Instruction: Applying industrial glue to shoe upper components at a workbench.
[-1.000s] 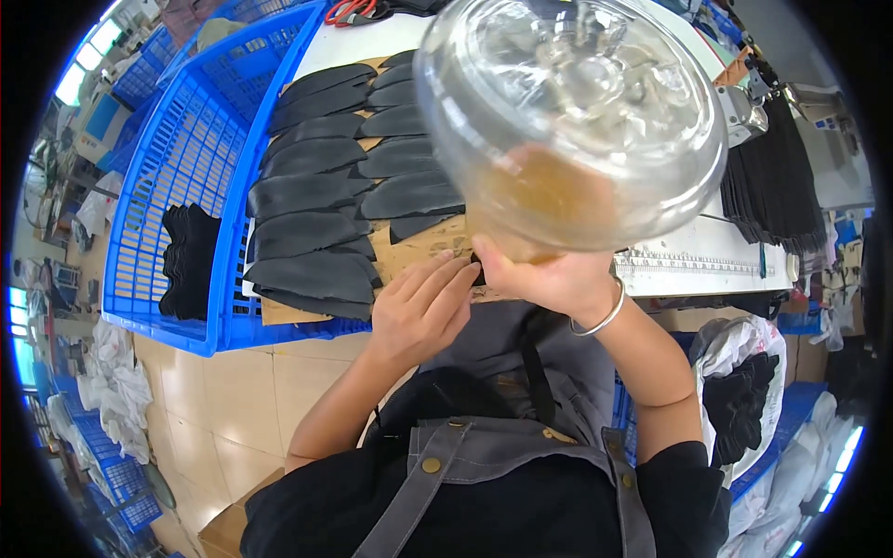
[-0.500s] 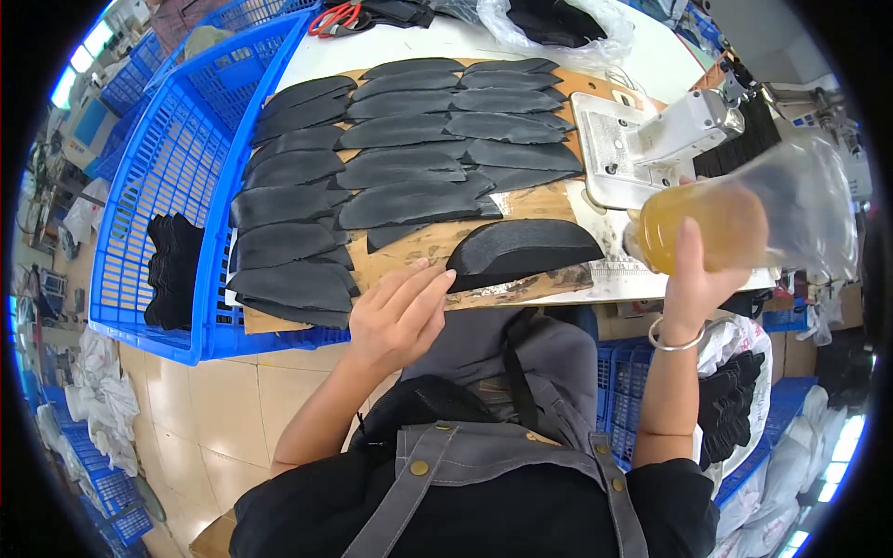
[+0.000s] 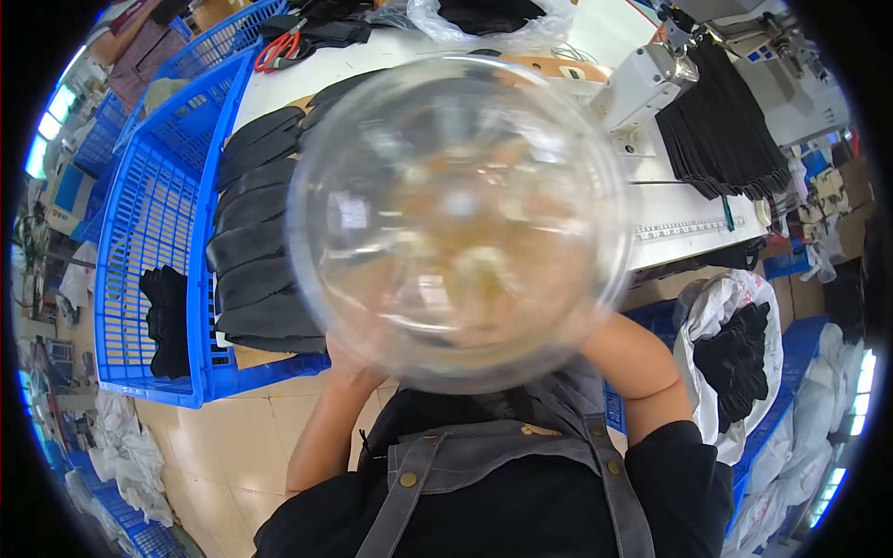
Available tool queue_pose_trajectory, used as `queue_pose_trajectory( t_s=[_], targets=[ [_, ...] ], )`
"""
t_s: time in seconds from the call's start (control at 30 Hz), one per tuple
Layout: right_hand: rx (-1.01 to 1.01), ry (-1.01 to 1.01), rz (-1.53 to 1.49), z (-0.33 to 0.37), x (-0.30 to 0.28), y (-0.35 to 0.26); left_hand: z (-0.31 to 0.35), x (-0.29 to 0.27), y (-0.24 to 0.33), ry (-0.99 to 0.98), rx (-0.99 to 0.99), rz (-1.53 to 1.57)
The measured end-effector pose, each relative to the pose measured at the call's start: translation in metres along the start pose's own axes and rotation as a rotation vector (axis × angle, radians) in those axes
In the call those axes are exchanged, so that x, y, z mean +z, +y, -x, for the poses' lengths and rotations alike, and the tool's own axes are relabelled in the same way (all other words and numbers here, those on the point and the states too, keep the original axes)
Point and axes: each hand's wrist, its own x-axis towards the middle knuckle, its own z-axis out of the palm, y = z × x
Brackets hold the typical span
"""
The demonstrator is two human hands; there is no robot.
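Observation:
A large clear plastic bottle with yellowish liquid is tipped up, its round base filling the middle of the view and blurred. My right hand grips it from behind and shows only smeared through the plastic. At the bottle's lower left edge, part of my left hand shows by the board; its fingers are hidden behind the bottle. Curved black pads lie in overlapping rows on a brown board. The single thick black pad at the board's front is covered by the bottle.
A blue crate stands left of the white table. Red-handled scissors lie at the back. A white machine and a stack of black strips are at right. Below them sits a white sack of black pieces.
My right hand has brought the bottle from the right side to over the board and tipped it base-up. The bottle now covers the middle pads and much of my left hand.

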Motion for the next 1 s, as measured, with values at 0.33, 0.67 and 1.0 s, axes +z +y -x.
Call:
queue_pose_trajectory(
  t_s=[0.33,0.67,1.0],
  targets=[
    [0.126,0.515,0.452,0.057,-0.123,0.033,-0.026,-0.01,0.022,-0.003,-0.261,0.197],
    [0.356,0.636,-0.466,0.078,-0.107,0.006,-0.137,0.011,0.052,-0.444,0.024,0.136],
    [0.419,0.629,-0.544,0.087,-0.106,0.002,-0.16,0.021,0.043,-0.665,0.034,0.147]
  ],
)
